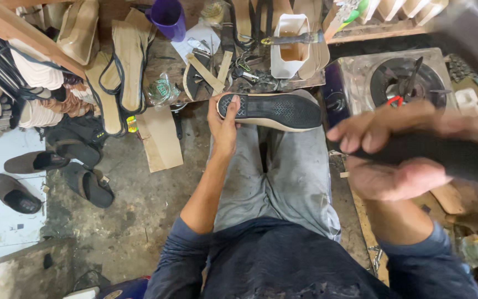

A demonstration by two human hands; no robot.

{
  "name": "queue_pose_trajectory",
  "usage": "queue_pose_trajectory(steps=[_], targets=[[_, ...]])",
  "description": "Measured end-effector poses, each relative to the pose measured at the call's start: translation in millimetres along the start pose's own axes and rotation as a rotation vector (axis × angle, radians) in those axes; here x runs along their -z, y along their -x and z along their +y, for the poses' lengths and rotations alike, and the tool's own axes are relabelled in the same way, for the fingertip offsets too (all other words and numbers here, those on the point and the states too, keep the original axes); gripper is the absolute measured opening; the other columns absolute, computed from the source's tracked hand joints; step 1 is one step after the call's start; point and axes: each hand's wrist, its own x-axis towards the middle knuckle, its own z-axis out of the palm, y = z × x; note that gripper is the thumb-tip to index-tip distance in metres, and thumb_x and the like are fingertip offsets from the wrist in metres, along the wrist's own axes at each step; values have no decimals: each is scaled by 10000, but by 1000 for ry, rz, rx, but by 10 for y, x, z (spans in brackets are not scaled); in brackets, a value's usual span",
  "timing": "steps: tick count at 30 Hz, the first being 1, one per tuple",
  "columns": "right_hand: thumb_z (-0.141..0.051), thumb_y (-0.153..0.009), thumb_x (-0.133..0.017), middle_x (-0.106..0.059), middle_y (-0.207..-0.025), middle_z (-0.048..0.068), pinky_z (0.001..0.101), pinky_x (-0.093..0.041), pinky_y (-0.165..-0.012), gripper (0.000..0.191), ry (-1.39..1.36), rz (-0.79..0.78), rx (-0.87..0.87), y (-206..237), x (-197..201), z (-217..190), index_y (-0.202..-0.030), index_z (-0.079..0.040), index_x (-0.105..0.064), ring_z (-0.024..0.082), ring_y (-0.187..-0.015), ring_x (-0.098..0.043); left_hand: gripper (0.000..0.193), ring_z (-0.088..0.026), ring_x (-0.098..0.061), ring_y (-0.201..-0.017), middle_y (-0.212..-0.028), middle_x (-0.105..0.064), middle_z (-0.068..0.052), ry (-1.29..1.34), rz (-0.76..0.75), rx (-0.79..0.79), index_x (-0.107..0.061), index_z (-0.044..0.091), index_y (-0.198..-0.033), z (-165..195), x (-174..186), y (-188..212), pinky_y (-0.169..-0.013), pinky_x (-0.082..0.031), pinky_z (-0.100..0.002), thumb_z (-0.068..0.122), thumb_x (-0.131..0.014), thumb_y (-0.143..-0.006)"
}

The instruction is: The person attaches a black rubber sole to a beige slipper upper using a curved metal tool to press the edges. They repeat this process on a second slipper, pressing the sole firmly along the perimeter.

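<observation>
At 9 o'clock of the view, 2 pairs of dark slip-on sandals (34,180) lie on the floor, and above them, toward 10 o'clock, stacks of cut insoles and straps (26,83) rest on a wooden rack. Toward 11 o'clock several tan soles with black edging (118,72) lean against the low worktop (161,63), with a purple cup (168,16) at 12 o'clock beside a white tub of amber glue (290,47) that has a brush across its rim. Near centre, the left hand (223,124) pinches the heel end of a shoe sole (275,111) laid across the person's knees, black tread side up and its pale edge showing below; this grip is closed on the sole, thumb over the heel. At 3 o'clock the right hand (396,160) is raised close to the camera and blurred, wrapped firmly around a dark handle (455,158) whose head cannot be made out. Behind it, at 2 o'clock, a small stove (402,80) carries scissors with red handles. As for progress, I judge the sole is cut and treaded already, held ready on the lap, while whatever the raised tool does to it is not yet done; no upper or strap is attached to this sole.
</observation>
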Motion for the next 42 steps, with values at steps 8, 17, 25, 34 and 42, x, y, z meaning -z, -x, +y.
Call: queue_pose_trajectory(steps=[8, 17, 25, 34, 42], targets=[[-106, -1014, -673, -631, -902, 133, 325, -481, -694, 347, 741, -80, -761, 1002, 256, 521, -1352, -31, -636, 206, -752, -570, 327, -47, -608, -765, -956, -676, 16, -50, -53, -31, -615, 125, -1200, 144, -76, 84, -521, -439, -209, 286, -728, -939], [-214, -1063, -664, -620, -862, 61, 320, -492, -679, 188, 813, -255, -615, 1180, 182, 798, -1099, -30, -658, 170, -731, -587, 294, -38, -579, -745, -994, -649, 26, -50, -123, -50, -602, 122, -1221, 83, -57, 56, -532, -479, -226, 333, -629, -1019], [-439, -978, -635, -656, -877, 83, 325, -568, -687, 342, -11, 249, -120, 889, -74, 402, -1105, -122, -615, 165, -734, -644, 465, -78, -577, -640, -859, -648, -7, 169, -97, 51, -618, 69, -1230, -67, -37, -30, -489, -440, -258, 476, -453, -1075], [-220, -1096, -618, -662, -1040, 121, 331, -573, -767, 233, 320, 16, -500, 1229, -1, 691, -1257, -55, -580, 194, -836, -662, 640, -104, -610, -669, -883, -677, -25, 196, -121, 99, -609, 45, -1240, -64, -9, -59, -534, -471, -268, 591, -329, -1057], [-223, -1044, -643, -655, -873, 152, 351, -508, -685, 258, 737, -183, -594, 1117, -206, 942, -1176, -3, -620, 206, -735, -611, 723, -108, -628, -799, -957, -678, -37, 219, -131, 29, -604, 36, -1242, -121, 17, -140, -675, -511, -254, 662, -293, -1059]])
